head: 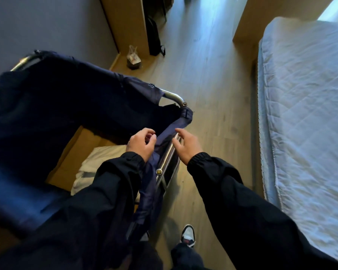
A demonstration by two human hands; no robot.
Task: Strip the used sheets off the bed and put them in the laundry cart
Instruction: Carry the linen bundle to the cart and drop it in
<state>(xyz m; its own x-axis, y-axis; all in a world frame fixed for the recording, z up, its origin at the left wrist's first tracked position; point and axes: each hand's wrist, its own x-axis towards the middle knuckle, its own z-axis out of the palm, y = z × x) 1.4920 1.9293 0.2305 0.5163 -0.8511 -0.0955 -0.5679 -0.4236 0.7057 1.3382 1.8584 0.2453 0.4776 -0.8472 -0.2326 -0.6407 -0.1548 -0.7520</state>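
White sheets (98,162) are sitting down inside the laundry cart (47,114), near its front edge. Left hand (141,145) is curled, pinching the cart's navy fabric rim. Right hand (185,145) is loosely spread, fingertips on the metal rail. The bed (300,114) on the right shows its bare quilted top.

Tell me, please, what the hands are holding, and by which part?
The left hand seems to pinch the navy cart bag at its rim; the right hand holds nothing, fingertips touching the metal rail.
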